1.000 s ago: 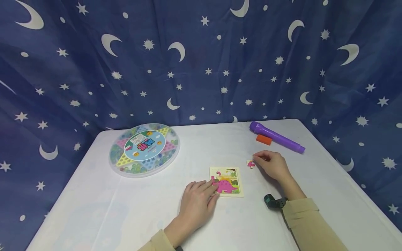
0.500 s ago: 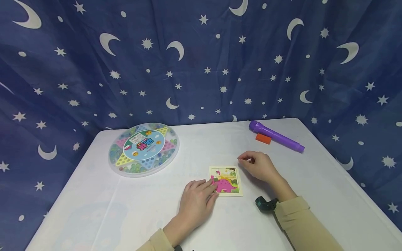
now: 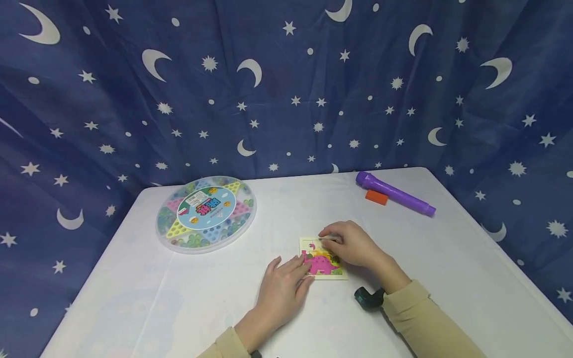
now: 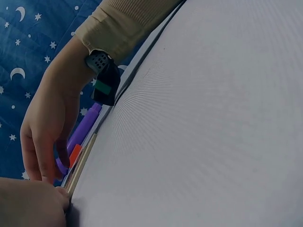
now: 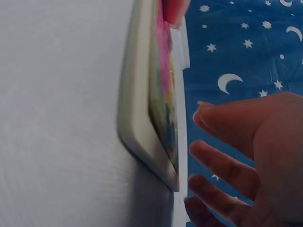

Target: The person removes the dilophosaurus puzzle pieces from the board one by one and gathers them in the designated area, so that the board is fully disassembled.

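Note:
A small square puzzle board with a pale frame and a pink dinosaur picture lies flat on the white table. My left hand rests on its left side, fingers extended over the picture and thumb at the near edge. In the right wrist view, a left fingertip touches the picture on the board. My right hand is over the board's far right corner, thumb and forefinger drawn together on a small puzzle piece, mostly hidden by the fingers.
A round clear-rimmed marble game box lies at the back left. At the back right are a purple toy microphone and an orange block. A starry blue curtain hangs behind the table.
My right hand took the pink-and-white puzzle piece from the table right of the board and moved left over the board's far corner. My left hand has stayed on the board.

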`<state>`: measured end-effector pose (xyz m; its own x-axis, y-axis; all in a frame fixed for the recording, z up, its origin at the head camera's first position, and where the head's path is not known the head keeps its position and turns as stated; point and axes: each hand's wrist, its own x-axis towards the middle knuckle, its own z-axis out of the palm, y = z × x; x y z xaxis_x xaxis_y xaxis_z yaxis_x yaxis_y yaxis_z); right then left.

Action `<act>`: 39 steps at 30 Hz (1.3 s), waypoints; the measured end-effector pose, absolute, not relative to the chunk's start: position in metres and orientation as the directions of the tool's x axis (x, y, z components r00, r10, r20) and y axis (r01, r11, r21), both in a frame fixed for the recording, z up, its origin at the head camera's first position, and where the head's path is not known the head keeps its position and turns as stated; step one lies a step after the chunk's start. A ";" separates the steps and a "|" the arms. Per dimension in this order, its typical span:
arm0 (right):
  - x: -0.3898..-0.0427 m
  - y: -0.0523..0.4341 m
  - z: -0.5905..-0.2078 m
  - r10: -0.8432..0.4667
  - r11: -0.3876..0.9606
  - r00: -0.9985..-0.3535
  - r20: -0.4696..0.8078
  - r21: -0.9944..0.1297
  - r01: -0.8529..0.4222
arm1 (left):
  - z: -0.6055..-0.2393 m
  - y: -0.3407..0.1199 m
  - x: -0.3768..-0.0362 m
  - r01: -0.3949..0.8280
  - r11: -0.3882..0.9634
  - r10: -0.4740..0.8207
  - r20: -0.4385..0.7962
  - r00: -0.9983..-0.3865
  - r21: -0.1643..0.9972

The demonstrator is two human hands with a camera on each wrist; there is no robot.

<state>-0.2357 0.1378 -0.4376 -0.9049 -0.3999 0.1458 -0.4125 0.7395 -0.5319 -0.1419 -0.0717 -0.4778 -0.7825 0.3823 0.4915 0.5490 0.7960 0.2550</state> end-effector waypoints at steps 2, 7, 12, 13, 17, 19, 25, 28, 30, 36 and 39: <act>-0.236 0.137 -0.438 -0.401 0.752 -0.902 0.161 -0.504 -0.425 | -0.477 -0.071 -0.142 0.549 0.797 0.382 0.494 -0.781 0.253; -0.235 0.135 -0.440 -0.402 0.757 -0.900 0.166 -0.492 -0.429 | -0.477 -0.071 -0.143 0.555 0.796 0.386 0.506 -0.772 0.240; -0.236 0.132 -0.441 -0.462 0.716 -0.864 0.197 -0.493 -0.495 | -0.475 -0.071 -0.143 0.559 0.796 0.391 0.506 -0.769 0.234; -0.236 0.131 -0.441 -0.473 0.708 -0.857 0.205 -0.490 -0.508 | -0.475 -0.071 -0.143 0.559 0.796 0.393 0.504 -0.769 0.233; -0.237 0.127 -0.441 -0.491 0.698 -0.850 0.189 -0.498 -0.514 | -0.475 -0.070 -0.143 0.562 0.796 0.398 0.505 -0.766 0.225; -0.237 0.126 -0.440 -0.492 0.705 -0.855 0.165 -0.500 -0.503 | -0.476 -0.070 -0.143 0.567 0.792 0.400 0.512 -0.760 0.224; -0.237 0.123 -0.440 -0.501 0.727 -0.858 0.111 -0.483 -0.487 | -0.477 -0.070 -0.143 0.574 0.787 0.399 0.524 -0.753 0.226; -0.238 0.122 -0.440 -0.503 0.734 -0.858 0.104 -0.474 -0.487 | -0.477 -0.070 -0.144 0.572 0.788 0.400 0.518 -0.756 0.227; -0.238 0.122 -0.439 -0.499 0.740 -0.861 0.098 -0.469 -0.482 | -0.477 -0.069 -0.144 0.570 0.790 0.399 0.515 -0.759 0.227; -0.239 0.119 -0.437 -0.490 0.756 -0.868 0.083 -0.455 -0.471 | -0.478 -0.068 -0.145 0.564 0.802 0.410 0.507 -0.758 0.195; -0.239 0.118 -0.437 -0.493 0.765 -0.867 0.071 -0.439 -0.471 | -0.478 -0.068 -0.145 0.557 0.814 0.423 0.488 -0.764 0.166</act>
<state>-0.2394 0.1183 -0.4369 -0.8669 -0.4934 0.0712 -0.4714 0.7649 -0.4390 -0.1452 -0.0677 -0.4781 -0.7635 0.4226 0.4882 0.5567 0.8140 0.1660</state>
